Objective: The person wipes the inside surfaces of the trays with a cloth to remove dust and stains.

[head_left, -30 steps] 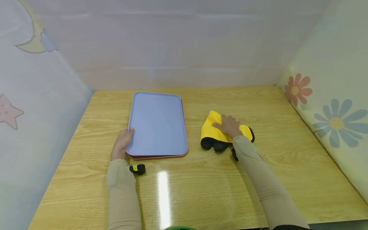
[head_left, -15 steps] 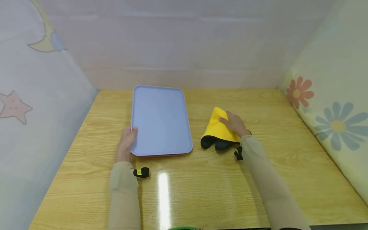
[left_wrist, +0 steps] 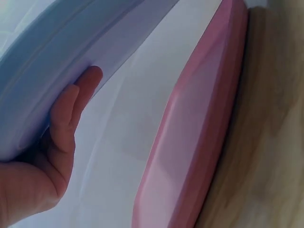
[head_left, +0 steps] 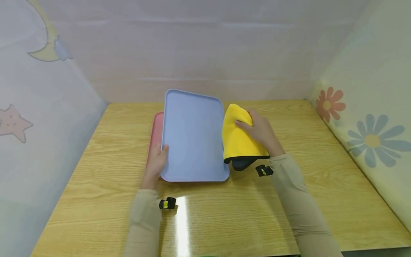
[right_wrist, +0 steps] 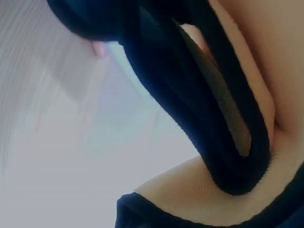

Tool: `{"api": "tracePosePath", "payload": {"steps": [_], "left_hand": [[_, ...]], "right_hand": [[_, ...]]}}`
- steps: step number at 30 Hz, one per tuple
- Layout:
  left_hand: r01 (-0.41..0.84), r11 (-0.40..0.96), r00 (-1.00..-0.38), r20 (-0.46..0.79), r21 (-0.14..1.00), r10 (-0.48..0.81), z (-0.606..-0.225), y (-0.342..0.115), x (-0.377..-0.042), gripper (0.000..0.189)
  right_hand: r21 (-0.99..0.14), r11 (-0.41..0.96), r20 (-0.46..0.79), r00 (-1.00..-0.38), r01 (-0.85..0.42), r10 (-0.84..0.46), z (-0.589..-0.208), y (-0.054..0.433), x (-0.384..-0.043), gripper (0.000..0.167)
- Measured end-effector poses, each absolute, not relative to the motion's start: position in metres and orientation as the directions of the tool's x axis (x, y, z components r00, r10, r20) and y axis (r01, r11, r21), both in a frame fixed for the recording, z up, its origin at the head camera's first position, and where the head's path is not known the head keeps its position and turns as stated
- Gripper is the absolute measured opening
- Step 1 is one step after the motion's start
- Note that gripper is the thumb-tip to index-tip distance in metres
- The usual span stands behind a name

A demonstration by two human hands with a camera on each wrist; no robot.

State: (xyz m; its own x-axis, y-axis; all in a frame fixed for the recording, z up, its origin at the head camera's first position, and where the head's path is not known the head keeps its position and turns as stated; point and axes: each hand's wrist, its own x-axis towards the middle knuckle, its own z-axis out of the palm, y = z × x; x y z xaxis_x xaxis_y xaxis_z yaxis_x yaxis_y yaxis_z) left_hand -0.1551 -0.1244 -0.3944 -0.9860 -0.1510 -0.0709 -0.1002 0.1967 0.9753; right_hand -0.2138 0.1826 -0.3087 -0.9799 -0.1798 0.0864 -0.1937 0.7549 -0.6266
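Head view: left hand (head_left: 155,161) grips blue tray (head_left: 194,139) by its left edge; right hand (head_left: 260,129), fingers curled, clutches yellow cloth (head_left: 237,139).

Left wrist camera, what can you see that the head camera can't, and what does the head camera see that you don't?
Only the left wrist view shows fingers of the left hand against the underside of the blue tray, and the open gap between it and the pink tray.

Only the head view shows the right hand gripping the yellow cloth, plus the wall's star and flowers.

Both show the left hand, both trays and the wooden table.
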Motion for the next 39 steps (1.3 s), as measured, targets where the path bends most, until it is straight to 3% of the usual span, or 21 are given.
{"api": "tracePosePath", "payload": {"steps": [11,17,26,33,39], "left_hand": [[0.015,0.188,-0.995,0.033,0.982,-0.092,-0.399,-0.084,-0.143,0.023],[0.076,0.132,-0.997,0.074,0.988,0.014,-0.399,-0.064,-0.135,0.024],[0.210,0.128,-0.975,0.197,0.969,0.102,-0.404,-0.048,-0.131,0.016],[0.205,0.187,-0.973,0.179,0.961,0.146,-0.392,-0.044,-0.126,0.013],[0.273,0.228,-0.955,0.236,0.934,0.178,-0.364,-0.043,-0.112,0.010]], "right_hand": [[-0.674,0.679,0.273,-0.953,-0.290,-0.135,-0.306,0.149,-0.222,0.036],[-0.723,0.645,0.261,-0.962,-0.248,-0.078,-0.305,0.132,-0.226,0.038],[-0.671,0.705,0.259,-0.964,-0.229,-0.067,-0.294,0.124,-0.233,0.055],[-0.548,0.791,0.309,-0.945,-0.271,-0.110,-0.285,0.123,-0.236,0.046],[-0.533,0.806,0.262,-0.956,-0.257,-0.132,-0.278,0.124,-0.237,0.048]]}}
